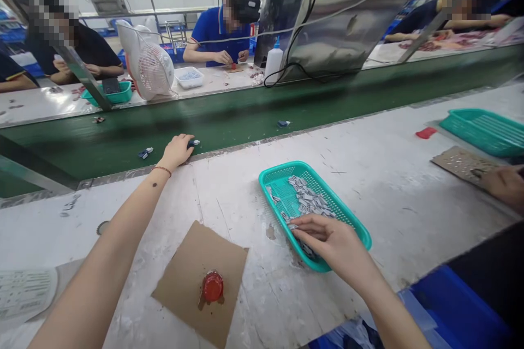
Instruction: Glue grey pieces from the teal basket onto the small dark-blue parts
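Note:
My left hand (179, 150) reaches over the near edge of the green belt, its fingers closed around a small dark blue piece with a white tip (193, 143). Part of that piece is hidden by the fingers. My right hand (327, 237) is at the near left side of a teal basket (347, 212), thumb and fingertips pinched on a small grey tag (292, 225). Many similar grey tags (309, 196) lie in this basket. Between my arms, a red cap-like container (213, 287) with wet stains around it sits on a brown cardboard square (180, 278).
More dark blue pieces (145, 152) lie on the green belt (233, 125). To the right are another teal basket (487, 131), a red piece (426, 133) and a co-worker's hand (505, 182) at a cardboard sheet (458, 166). A metal post (36, 163) stands left.

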Tool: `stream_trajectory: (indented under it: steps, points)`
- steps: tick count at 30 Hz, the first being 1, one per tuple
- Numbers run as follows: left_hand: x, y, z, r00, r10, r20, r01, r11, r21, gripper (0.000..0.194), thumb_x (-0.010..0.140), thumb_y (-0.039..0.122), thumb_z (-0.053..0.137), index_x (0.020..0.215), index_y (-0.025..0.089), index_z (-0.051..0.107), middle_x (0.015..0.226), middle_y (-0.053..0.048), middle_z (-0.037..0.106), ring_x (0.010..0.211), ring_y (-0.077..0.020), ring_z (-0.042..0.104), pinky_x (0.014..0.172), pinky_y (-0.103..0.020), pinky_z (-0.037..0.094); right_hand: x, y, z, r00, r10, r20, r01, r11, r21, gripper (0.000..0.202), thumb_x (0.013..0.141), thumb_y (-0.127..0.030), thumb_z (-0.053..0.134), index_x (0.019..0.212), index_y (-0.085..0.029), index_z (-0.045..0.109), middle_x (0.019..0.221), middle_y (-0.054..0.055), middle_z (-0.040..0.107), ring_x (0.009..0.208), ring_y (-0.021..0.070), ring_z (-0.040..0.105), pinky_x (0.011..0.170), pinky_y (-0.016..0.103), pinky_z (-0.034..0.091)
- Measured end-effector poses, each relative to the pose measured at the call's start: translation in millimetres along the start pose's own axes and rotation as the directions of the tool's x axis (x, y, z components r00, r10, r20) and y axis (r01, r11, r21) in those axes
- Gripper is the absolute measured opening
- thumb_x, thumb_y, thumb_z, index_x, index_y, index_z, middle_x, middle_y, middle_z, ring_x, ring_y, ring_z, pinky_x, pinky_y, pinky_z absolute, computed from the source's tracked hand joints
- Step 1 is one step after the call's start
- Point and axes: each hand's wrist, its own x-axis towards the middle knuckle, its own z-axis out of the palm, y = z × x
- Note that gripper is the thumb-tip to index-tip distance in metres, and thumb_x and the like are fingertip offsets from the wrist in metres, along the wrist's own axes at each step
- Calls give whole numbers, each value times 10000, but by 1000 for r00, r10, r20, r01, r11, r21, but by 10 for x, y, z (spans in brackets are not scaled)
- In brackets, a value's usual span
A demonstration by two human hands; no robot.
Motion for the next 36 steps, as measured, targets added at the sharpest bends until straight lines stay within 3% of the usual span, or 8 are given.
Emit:
stream_trajectory:
  steps: [4, 8, 14, 19, 22, 27, 31, 36]
  points:
    - [-35, 57, 16, 992, -124, -10, 117, 955, -273, 305, 929, 330, 608, 1187, 167, 614, 1249, -102, 610, 1082, -244, 613, 910, -470, 522, -75, -35, -27, 999, 21, 27, -21, 1000, 15, 321, 763, -500, 679, 788, -186, 743, 886, 106, 780, 772, 272, 738, 677, 345, 594]
    - [-324, 159, -61, 963, -270, -9, 206, 756, -621, 194, 939, 248, 578, 1074, 125, 643, 1052, -92, 687, 837, -161, 672, 802, -349, 568, -89, -37, -28, 999, 31, 16, -32, 999, 44, 340, 713, -524, 722, 725, -184, 734, 842, 110, 780, 780, 287, 738, 692, 347, 593]
    - [-1306, 355, -198, 931, -329, 160, 278, 352, -894, 195, 935, 160, 498, 936, 97, 683, 1064, -138, 724, 725, -91, 665, 755, -213, 575, -64, -47, 3, 998, 59, -24, -56, 994, 91, 355, 652, -535, 769, 698, -183, 755, 879, 135, 786, 870, 338, 742, 763, 382, 606]
    - [-2145, 434, -351, 909, -311, 276, 341, 179, -923, 177, 849, 178, 667, 1009, 120, 715, 1166, -127, 717, 729, -102, 673, 707, -194, 585, -52, -45, 34, 993, 101, -58, -94, 988, 123, 328, 606, -445, 804, 830, -206, 788, 975, 116, 784, 978, 350, 726, 836, 414, 608]
    - [-2525, 466, -447, 909, -304, 283, 340, 151, -928, 191, 823, 219, 729, 998, 145, 718, 1177, -109, 718, 766, -116, 684, 734, -200, 582, -28, 9, 29, 992, 102, -75, -98, 994, 53, 289, 633, -442, 786, 832, -232, 802, 1006, 103, 780, 1036, 365, 704, 848, 444, 605]
    - [-3052, 500, -453, 869, -443, 222, 340, 208, -917, 192, 806, 284, 758, 965, 183, 722, 1116, -63, 722, 798, -127, 689, 734, -198, 572, -59, 1, 53, 990, 108, -94, -109, 994, -4, 278, 650, -473, 780, 838, -268, 797, 1016, 88, 776, 1028, 367, 699, 772, 452, 619]
    - [-3368, 524, -312, 831, -509, 224, 360, 185, -914, 205, 788, 328, 774, 938, 198, 724, 1029, -40, 717, 797, -136, 685, 741, -223, 573, -252, -244, 308, 986, -82, -147, 82, 997, -7, 212, 706, -428, 769, 834, -259, 772, 899, 65, 772, 870, 291, 731, 746, 411, 622]
    - [-3547, 613, -121, 816, -531, 229, 360, 156, -920, 211, 789, 338, 769, 940, 198, 724, 1051, -47, 711, 837, -159, 690, 771, -260, 569, -500, -579, 813, 885, -420, 198, 437, 898, -47, 113, 861, -261, 653, 898, -231, 756, 911, 55, 743, 837, 200, 708, 707, 310, 591]
